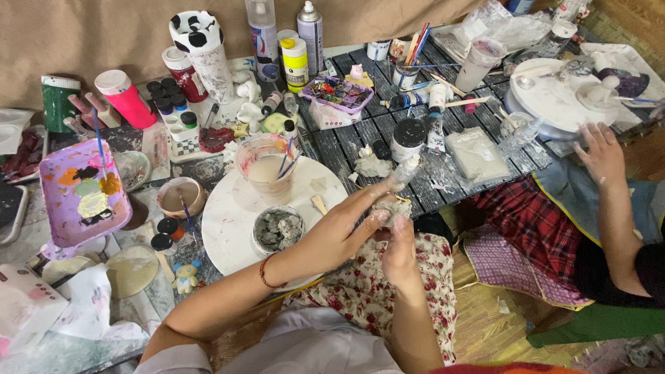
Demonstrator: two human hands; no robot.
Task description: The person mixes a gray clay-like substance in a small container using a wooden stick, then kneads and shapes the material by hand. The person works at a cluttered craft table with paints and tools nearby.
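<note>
Grey clay lump (390, 208) sits at the frame's centre, just off the white turntable (228, 221) toward 3 o'clock, pinched by left hand (339, 232) fingertips and cupped in the closed right hand (398, 253). Best kept low over the lap, pressure light; the clay bowl (277, 230) at 9 o'clock is within reach.

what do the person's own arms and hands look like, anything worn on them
Both forearms are bare. The left hand has a thin red bead bracelet at the wrist. The right hand wears nothing visible. Pale, light-coloured sleeves end above the elbows.
</note>
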